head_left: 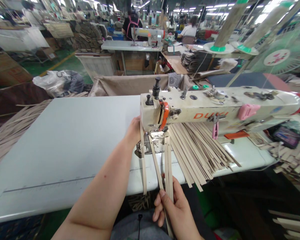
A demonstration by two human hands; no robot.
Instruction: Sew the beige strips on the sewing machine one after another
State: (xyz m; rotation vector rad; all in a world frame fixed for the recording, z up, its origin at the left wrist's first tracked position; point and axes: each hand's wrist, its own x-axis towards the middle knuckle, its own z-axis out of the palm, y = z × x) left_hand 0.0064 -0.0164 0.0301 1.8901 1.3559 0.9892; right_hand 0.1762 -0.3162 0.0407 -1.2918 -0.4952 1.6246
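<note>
A cream sewing machine (215,106) stands on a white table (65,143). Thin beige strips (168,160) run from under its needle area toward me. My right hand (173,208) pinches the near ends of these strips at the table's front edge. My left hand (134,131) reaches behind the machine head, and its fingers are hidden by the head. A fan of several loose beige strips (200,153) lies under the machine arm, overhanging the table edge.
More beige strips (5,133) pile off the table's left side, and others (292,160) at the right. Thread cones (227,26) and a fan (280,53) stand at the back right. A person sits at another sewing machine (147,35) in the background.
</note>
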